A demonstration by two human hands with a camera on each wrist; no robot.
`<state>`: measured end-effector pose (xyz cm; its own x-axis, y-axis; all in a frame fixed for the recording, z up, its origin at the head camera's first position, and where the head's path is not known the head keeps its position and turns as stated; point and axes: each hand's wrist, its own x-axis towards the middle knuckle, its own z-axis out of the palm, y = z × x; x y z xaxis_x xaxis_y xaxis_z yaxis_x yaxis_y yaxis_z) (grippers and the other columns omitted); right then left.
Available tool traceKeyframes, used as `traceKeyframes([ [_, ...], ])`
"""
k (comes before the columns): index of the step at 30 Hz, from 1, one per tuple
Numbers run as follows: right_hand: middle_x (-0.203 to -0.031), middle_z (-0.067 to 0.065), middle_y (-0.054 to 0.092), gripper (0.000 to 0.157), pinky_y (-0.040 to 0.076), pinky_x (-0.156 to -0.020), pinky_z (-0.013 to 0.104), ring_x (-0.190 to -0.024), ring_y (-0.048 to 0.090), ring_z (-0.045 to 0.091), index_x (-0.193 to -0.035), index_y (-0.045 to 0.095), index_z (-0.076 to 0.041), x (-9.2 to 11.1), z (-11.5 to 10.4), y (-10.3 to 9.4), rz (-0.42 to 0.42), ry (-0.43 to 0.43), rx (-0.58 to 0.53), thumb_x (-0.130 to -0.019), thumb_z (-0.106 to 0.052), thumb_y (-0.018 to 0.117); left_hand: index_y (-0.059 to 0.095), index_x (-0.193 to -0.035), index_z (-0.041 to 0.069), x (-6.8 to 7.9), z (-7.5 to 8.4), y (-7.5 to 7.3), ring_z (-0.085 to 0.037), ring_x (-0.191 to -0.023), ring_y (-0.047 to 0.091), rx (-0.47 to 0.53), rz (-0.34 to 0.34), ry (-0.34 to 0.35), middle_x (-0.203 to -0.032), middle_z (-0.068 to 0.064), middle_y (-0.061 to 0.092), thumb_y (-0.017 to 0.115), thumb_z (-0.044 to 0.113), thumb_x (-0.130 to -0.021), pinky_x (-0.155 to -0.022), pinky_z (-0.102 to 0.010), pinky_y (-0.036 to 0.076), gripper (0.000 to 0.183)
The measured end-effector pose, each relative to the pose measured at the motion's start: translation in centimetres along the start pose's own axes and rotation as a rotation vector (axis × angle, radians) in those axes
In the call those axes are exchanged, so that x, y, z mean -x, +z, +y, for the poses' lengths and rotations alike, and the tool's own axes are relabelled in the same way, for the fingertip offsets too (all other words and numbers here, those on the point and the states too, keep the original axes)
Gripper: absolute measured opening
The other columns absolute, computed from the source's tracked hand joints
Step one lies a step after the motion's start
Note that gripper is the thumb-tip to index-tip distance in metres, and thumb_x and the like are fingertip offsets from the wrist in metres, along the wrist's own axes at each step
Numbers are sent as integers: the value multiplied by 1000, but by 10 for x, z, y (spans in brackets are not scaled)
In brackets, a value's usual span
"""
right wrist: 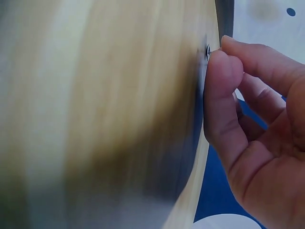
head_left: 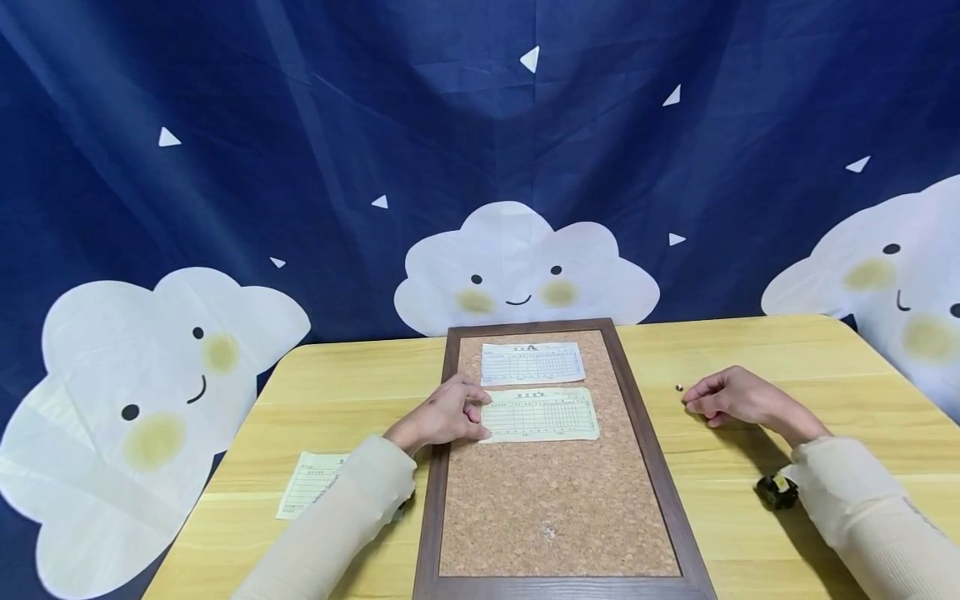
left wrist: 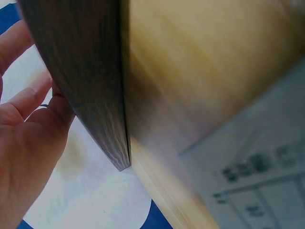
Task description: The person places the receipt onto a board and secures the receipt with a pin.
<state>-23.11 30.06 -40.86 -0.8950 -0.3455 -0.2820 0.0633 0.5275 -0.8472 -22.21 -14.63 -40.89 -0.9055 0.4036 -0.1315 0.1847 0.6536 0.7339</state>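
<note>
My left hand point(head_left: 448, 411) reaches over the left edge of a cork board point(head_left: 555, 508) in a dark wooden frame. Its thumb and fingertips, spread apart, press the left edge of a yellowish receipt slip point(head_left: 543, 415). A bluish slip point(head_left: 531, 364) lies just above that one on the cork. To the right of the board, my right hand point(head_left: 738, 398) hovers low over the table, thumb and index fingertips brought together beside a small thumbtack point(head_left: 678, 387). The right wrist view has a thumbtack point(right wrist: 208, 51) with its pin toward the fingertips; whether they grip it is unclear.
Another yellowish slip point(head_left: 307, 479) lies on the wooden table point(head_left: 360, 387) left of the board, partly behind the left sleeve. A small silvery spot point(head_left: 550, 532) marks the lower cork. A dark blue curtain point(head_left: 337, 125) with clouds hangs behind the table.
</note>
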Motion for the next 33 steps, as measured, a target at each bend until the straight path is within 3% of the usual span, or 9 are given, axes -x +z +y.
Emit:
traceKeyframes([
  [15,-79,3,66,19,55,-63,28,-66,57,13,-104,68,15,-1,-1,0,13,43,52,-95,-1,64,65,-120,-4,0,1,0,-10,-77,55,2,-1,-3,-114,-6,47,84,-2,-76,-88,-34,43,47],
  [23,-81,2,65,19,56,-64,28,-68,56,12,-104,68,16,-2,-3,1,10,29,51,-95,0,63,66,-119,-4,0,1,0,-10,-78,55,2,6,-3,-117,-7,48,85,-1,-76,-94,-37,42,47],
  [33,-85,4,66,19,57,-67,29,-71,57,13,-103,68,15,-1,-7,4,-6,13,39,-96,-2,63,66,-118,-3,1,1,1,-11,-78,55,24,10,-7,-116,-7,48,85,-2,-75,-88,-34,44,47],
])
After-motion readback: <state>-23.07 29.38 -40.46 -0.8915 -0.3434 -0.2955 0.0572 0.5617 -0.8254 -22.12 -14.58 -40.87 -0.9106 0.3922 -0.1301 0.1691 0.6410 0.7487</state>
